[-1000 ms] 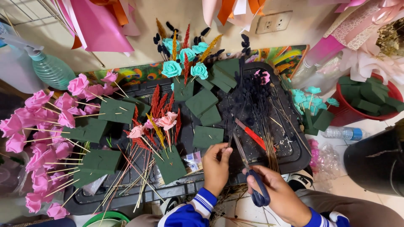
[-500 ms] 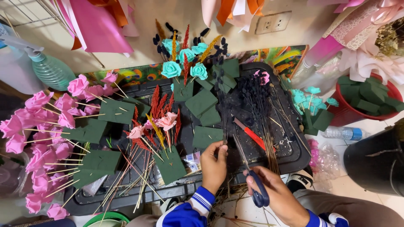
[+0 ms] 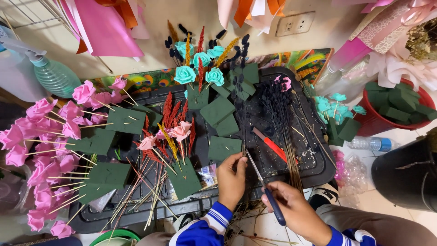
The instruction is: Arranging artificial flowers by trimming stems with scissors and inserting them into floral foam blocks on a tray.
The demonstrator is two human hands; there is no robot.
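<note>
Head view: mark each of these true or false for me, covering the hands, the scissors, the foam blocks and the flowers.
1. The right hand holds blue-handled metal scissors. True.
2. The left hand pinches a pink foam rose. False: it holds thin dark dried stems.
3. The red bowl holds dark green foam blocks. True.
4. The teal foam roses lie flat on the floor. False: they stand stuck in a green foam block on the black plastic tray.
5. A red-handled craft knife lies on the tray. True.

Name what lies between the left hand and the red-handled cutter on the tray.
In the head view, the scissors' blades cross between the left hand and the red-handled cutter.
</note>
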